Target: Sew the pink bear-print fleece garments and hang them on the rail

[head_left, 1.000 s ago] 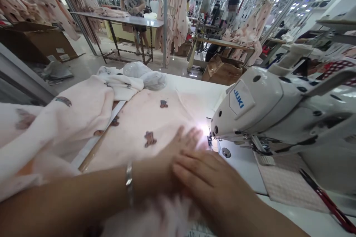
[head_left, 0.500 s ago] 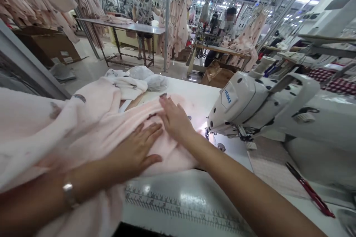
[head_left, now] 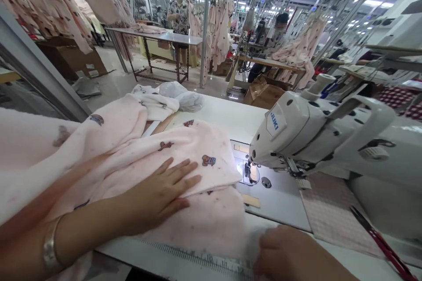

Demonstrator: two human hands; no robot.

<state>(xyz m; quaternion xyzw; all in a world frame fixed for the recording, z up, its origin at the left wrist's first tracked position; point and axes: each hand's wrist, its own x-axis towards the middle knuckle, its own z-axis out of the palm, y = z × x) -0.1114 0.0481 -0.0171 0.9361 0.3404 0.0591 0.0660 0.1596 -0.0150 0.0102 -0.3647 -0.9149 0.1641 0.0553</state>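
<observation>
Because the pale pink fleece cloth point(head_left: 184, 162) lies doubled in a thick, soft fold just left of the needle area, its layers could creep apart under uneven pressure, since plush surfaces shift easily. The heavy drape trailing off to the left could also drag the fold out of line by its own weight, and the folded edge could bunch if pushed against the presser foot point(head_left: 248, 171) of the JUKI sewing machine point(head_left: 283, 125). The left hand point(head_left: 158, 197) lies open and flat on the fold with its fingers spread, pressing rather than clenching. The right hand point(head_left: 283, 250) sits at the near right on the cloth's edge, beside the printed ruler scale point(head_left: 204, 260) on the white table point(head_left: 224, 112); whether it pinches the cloth, I cannot tell. Small brown bear prints dot the fuzzy surface. A crumpled white plastic bag point(head_left: 180, 95) lies at the table's far side.
</observation>
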